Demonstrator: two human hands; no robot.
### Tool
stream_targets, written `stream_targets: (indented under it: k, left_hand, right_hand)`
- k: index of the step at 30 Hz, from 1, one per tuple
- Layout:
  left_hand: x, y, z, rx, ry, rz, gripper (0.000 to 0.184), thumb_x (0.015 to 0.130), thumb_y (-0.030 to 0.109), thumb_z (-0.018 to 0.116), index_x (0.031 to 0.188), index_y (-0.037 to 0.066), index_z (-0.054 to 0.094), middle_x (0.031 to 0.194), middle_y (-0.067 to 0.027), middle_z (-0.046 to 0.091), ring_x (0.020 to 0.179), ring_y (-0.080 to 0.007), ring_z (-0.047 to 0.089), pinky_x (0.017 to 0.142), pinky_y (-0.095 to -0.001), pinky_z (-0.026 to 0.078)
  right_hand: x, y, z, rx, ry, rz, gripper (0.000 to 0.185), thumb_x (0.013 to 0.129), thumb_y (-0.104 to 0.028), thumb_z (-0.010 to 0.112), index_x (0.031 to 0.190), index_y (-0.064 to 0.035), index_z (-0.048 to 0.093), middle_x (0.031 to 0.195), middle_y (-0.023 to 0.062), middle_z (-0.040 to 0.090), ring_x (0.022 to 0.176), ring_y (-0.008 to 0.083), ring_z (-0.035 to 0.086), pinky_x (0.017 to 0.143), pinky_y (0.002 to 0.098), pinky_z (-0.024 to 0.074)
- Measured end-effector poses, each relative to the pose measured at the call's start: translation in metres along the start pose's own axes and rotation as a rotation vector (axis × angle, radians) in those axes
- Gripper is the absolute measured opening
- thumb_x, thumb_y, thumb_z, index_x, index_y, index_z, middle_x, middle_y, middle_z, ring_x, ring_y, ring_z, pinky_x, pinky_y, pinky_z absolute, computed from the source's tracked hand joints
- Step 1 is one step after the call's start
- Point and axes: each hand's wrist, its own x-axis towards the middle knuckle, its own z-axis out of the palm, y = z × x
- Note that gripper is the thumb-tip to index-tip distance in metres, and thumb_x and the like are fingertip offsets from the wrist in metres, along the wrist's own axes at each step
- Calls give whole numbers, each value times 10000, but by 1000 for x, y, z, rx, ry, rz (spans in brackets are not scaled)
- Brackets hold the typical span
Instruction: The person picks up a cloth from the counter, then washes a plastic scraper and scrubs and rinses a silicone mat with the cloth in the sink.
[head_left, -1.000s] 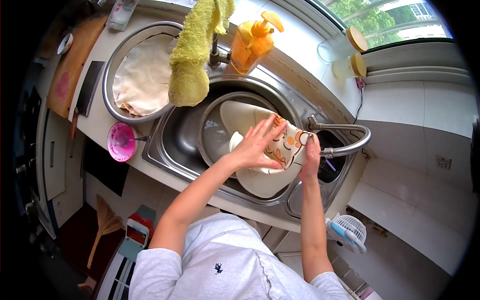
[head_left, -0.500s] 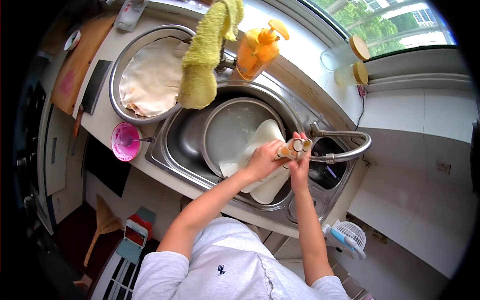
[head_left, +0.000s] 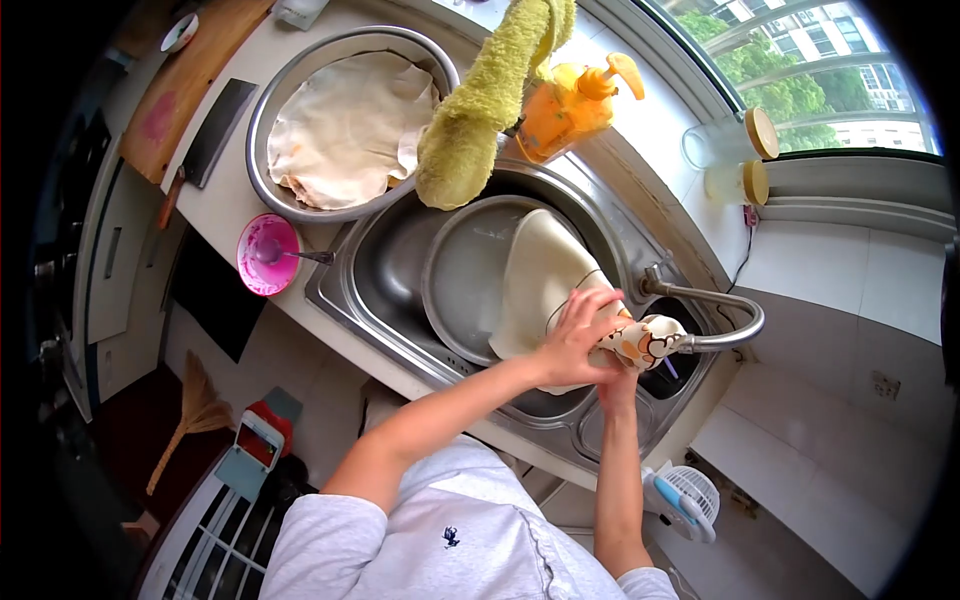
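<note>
A cream sheet (head_left: 543, 275) with an orange and brown pattern on one side hangs over a round metal basin (head_left: 465, 275) in the sink. My left hand (head_left: 582, 338) presses on the sheet with its fingers partly spread. Just beside it, my right hand (head_left: 615, 377) is wrapped round the bunched, patterned part, its fingers largely hidden. The gathered end of the sheet reaches the mouth of the curved metal faucet (head_left: 735, 340).
At the left are a metal bowl (head_left: 255, 150) holding pale flat sheets, a pink bowl (head_left: 266, 238) with a spoon, and a cleaver (head_left: 222, 125). A yellow-green cloth (head_left: 470, 130) hangs near an orange soap bottle (head_left: 570, 110). Lidded jars (head_left: 735, 183) stand by the window.
The sheet has gone from folded and gripped to bunched at the faucet, with its plain part spread over the basin. Both hands have moved slightly lower, and the view has shifted.
</note>
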Motion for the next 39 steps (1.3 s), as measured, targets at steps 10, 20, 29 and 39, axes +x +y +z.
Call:
stream_targets:
  k: [10, 20, 29, 39]
  left_hand:
    - [-12, -36, -31, -386, -300, -423, 1109, 596, 255, 858, 1443, 53, 172, 1385, -173, 372, 1284, -276, 383, 1069, -380, 324]
    - [2, -28, -27, -388, -75, -489, 737, 607, 16, 798, 1244, 89, 435, 1126, -45, 581, 1045, -161, 562, 892, -324, 464]
    - [20, -12, -4, -787, 13, -619, 535, 676, -57, 751, 1156, 64, 549, 1088, -43, 618, 989, -165, 602, 850, -333, 513]
    - [15, -14, -24, -371, -105, -549, 520, 694, 54, 797, 1152, 48, 550, 1101, -55, 616, 987, -145, 596, 835, -310, 501]
  right_hand:
    - [18, -5, 69, -59, 90, -134, 446, 747, -3, 686, 1179, -13, 573, 1081, 65, 627, 956, 173, 604, 846, 310, 483]
    - [10, -11, 40, -769, -54, -523, 952, 609, -311, 829, 1353, 8, 330, 1402, 183, 334, 1282, 323, 348, 1056, 421, 301]
    - [10, -21, 27, -451, -202, -143, 574, 660, -44, 785, 1175, -26, 532, 1052, 72, 621, 976, 170, 584, 839, 320, 483]
    - [24, -3, 32, -317, -129, -307, 318, 792, -41, 674, 1089, -6, 568, 904, 33, 641, 837, 113, 579, 738, 294, 491]
